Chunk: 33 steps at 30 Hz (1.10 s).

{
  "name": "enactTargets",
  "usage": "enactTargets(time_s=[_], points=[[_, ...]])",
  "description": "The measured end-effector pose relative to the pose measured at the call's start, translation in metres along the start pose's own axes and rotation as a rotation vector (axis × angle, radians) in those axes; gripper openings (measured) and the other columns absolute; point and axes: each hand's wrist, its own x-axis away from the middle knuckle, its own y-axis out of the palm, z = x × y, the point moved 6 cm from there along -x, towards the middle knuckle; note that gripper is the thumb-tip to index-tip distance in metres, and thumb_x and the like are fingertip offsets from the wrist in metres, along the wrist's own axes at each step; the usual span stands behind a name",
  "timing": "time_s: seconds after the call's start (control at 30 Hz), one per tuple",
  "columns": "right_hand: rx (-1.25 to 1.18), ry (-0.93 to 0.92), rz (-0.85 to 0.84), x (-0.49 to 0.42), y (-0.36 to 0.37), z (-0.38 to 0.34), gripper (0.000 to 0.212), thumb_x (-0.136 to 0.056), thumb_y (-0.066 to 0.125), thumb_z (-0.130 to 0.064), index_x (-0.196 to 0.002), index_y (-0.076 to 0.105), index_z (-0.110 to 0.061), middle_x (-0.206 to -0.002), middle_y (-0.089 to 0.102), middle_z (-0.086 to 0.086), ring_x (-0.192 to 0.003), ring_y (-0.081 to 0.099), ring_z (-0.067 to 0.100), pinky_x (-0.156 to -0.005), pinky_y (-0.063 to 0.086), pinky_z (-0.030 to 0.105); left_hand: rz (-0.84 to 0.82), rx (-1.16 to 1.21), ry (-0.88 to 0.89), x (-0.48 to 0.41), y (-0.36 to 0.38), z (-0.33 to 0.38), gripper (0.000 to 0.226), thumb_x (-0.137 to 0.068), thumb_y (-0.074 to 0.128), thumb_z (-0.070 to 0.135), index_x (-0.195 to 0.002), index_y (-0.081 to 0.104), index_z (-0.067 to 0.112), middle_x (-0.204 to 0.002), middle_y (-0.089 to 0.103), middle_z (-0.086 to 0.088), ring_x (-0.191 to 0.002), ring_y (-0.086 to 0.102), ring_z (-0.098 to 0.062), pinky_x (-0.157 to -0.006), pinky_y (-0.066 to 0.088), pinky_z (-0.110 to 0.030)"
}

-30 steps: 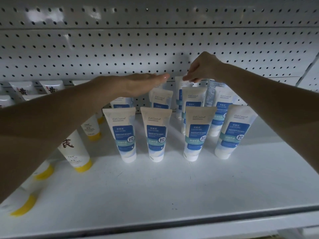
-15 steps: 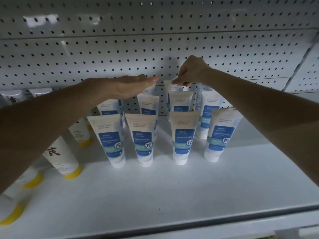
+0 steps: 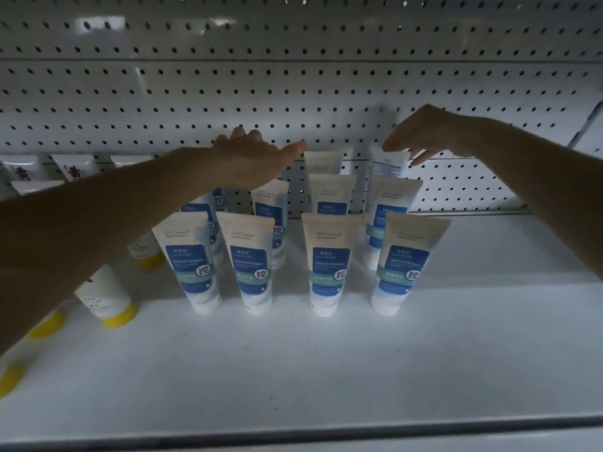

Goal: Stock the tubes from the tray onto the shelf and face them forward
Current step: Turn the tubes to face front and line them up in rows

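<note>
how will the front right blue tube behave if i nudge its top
Probably tips easily: the front right blue tube stands on its narrow cap, wide crimped end up. It would likely knock the tube behind it, which stands close.

Tubes stand rowed on shelf, seemingly three deep.

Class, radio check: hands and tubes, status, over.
Left hand open, flat over rear tubes. Right hand at top of back-right tube, grip unclear. Front row faces forward.
</note>
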Motion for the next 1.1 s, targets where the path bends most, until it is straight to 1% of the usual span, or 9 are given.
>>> enactTargets(time_s=[0.1, 0.3, 0.37, 0.5, 0.67, 0.77, 0.87, 0.97, 1.1], points=[[0.032, -0.087, 0.028, -0.005, 0.002, -0.003, 0.034, -0.083, 0.072, -0.02, -0.114, 0.065, -0.008, -0.109, 0.064, 0.015, -0.1, 0.064, 0.031, -0.084, 0.056, 0.042, 0.008, 0.082, -0.027, 0.015, -0.007, 0.006, 0.072, -0.096, 0.009, 0.061, -0.139, 0.04, 0.013, -0.151, 0.023, -0.017, -0.141, 0.014, -0.031, -0.113, 0.014, -0.045], [0.059, -0.155, 0.079, -0.001, 0.007, -0.008, 0.009, -0.081, 0.07, -0.002, -0.088, 0.065, -0.007, -0.092, 0.062, 0.014, -0.088, 0.062, 0.03, -0.073, 0.056, 0.039, -0.007, 0.095, -0.033, 0.022, -0.005, 0.008, 0.07, -0.095, 0.008, 0.063, -0.145, 0.033, 0.021, -0.15, 0.026, -0.015, -0.141, 0.016, -0.03, -0.113, 0.014, -0.047], [0.05, -0.145, 0.098, 0.0, 0.007, -0.008, 0.013, -0.08, 0.072, -0.002, -0.079, 0.062, -0.01, -0.085, 0.059, 0.012, -0.08, 0.062, 0.029, -0.068, 0.058, 0.039, -0.006, 0.09, -0.043, 0.021, -0.004, 0.007, 0.071, -0.095, 0.007, 0.063, -0.145, 0.033, 0.021, -0.151, 0.026, -0.014, -0.142, 0.015, -0.03, -0.113, 0.014, -0.047], [0.051, -0.154, 0.129, 0.0, 0.008, -0.01, 0.017, -0.079, 0.072, 0.0, -0.074, 0.061, -0.011, -0.08, 0.06, 0.011, -0.068, 0.063, 0.024, -0.054, 0.059, 0.029, 0.0, 0.066, -0.05, 0.018, -0.003, 0.008, 0.072, -0.095, 0.006, 0.063, -0.146, 0.032, 0.02, -0.151, 0.026, -0.013, -0.142, 0.017, -0.03, -0.114, 0.015, -0.048], [-0.014, -0.171, 0.069, -0.001, 0.008, -0.01, 0.007, -0.083, 0.07, -0.006, -0.08, 0.066, -0.011, -0.08, 0.064, 0.013, -0.068, 0.066, 0.023, -0.064, 0.06, 0.027, 0.009, 0.082, -0.059, 0.019, -0.005, 0.009, 0.073, -0.096, 0.008, 0.062, -0.144, 0.035, 0.014, -0.152, 0.025, -0.015, -0.142, 0.018, -0.031, -0.116, 0.013, -0.046], [-0.076, -0.181, 0.011, 0.001, 0.007, -0.008, 0.008, -0.083, 0.071, -0.01, -0.09, 0.067, -0.008, -0.091, 0.065, 0.011, -0.077, 0.069, 0.024, -0.07, 0.058, 0.024, 0.01, 0.046, -0.036, 0.013, -0.002, 0.005, 0.069, -0.096, 0.007, 0.061, -0.146, 0.03, 0.021, -0.152, 0.026, -0.015, -0.14, 0.021, -0.033, -0.114, 0.015, -0.05], [-0.18, -0.179, -0.066, 0.004, 0.009, -0.007, 0.009, -0.082, 0.07, -0.009, -0.091, 0.068, -0.006, -0.103, 0.064, 0.01, -0.089, 0.068, 0.022, -0.074, 0.057, 0.02, 0.032, 0.069, 0.0, 0.009, 0.0, 0.003, 0.058, -0.097, 0.007, 0.053, -0.15, 0.017, 0.033, -0.149, 0.026, -0.017, -0.137, 0.023, -0.039, -0.11, 0.019, -0.054], [-0.279, -0.166, -0.123, 0.009, 0.009, -0.005, 0.01, -0.081, 0.069, -0.003, -0.091, 0.067, -0.004, -0.103, 0.067, 0.01, -0.097, 0.066, 0.02, -0.076, 0.057, 0.018, 0.075, 0.086, 0.041, 0.012, -0.004, 0.002, 0.072, -0.087, -0.004, 0.048, -0.147, 0.029, 0.028, -0.139, 0.036, -0.017, -0.132, 0.028, -0.038, -0.105, 0.023, -0.054], [-0.29, -0.156, -0.095, 0.013, 0.006, 0.0, 0.026, -0.08, 0.069, 0.0, -0.105, 0.064, 0.004, -0.097, 0.069, 0.014, -0.087, 0.07, 0.018, -0.085, 0.056, 0.023, 0.123, 0.07, 0.067, 0.017, -0.009, -0.001, 0.06, -0.096, 0.007, 0.048, -0.143, 0.037, 0.025, -0.144, 0.032, -0.014, -0.137, 0.021, -0.036, -0.107, 0.019, -0.053]])
